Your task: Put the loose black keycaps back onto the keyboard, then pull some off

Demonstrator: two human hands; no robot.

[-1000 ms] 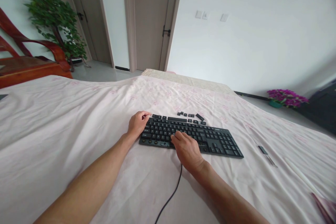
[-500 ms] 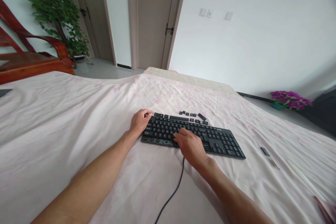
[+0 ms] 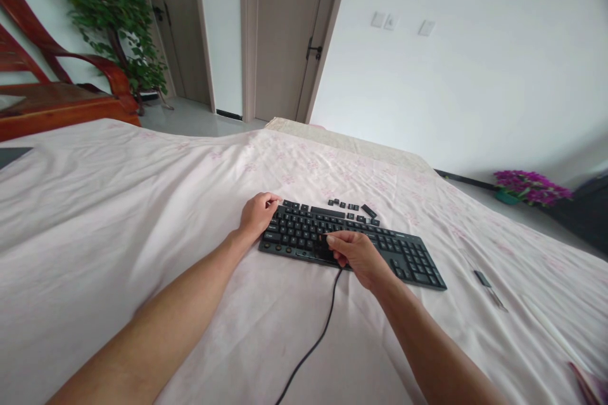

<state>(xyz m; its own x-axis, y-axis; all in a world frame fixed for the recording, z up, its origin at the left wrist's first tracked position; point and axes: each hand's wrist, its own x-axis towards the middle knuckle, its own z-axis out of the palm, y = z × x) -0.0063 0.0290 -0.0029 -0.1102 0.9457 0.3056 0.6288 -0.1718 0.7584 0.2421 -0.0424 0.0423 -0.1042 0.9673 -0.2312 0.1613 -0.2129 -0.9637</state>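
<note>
A black keyboard [image 3: 413, 259] lies on the bed-like cloth surface with its cable side toward me, and several key positions along its near edge have no caps. My left hand [image 3: 259, 214] is closed against its left end, fingers curled at the far corner. Over the middle of the near key rows, my right hand [image 3: 354, 252] has thumb and forefinger pinched together. Something tiny sits at those fingertips, too small to name. Loose keycaps [image 3: 342, 205] and a long space bar cap [image 3: 327, 212] lie just beyond the keyboard.
To the right is a keycap puller [image 3: 489, 288] with a dark handle and wire loops. The cable [image 3: 313, 348] runs toward me over the pale flowered cloth [image 3: 190, 190]. A wooden chair [image 3: 61, 88], a potted plant [image 3: 114, 25] and purple flowers [image 3: 529, 188] stand beyond.
My right hand has lifted slightly from the keys and turned, its thumb and forefinger now pinched above them. My left hand stays at the keyboard's left end. The view has shifted a little.
</note>
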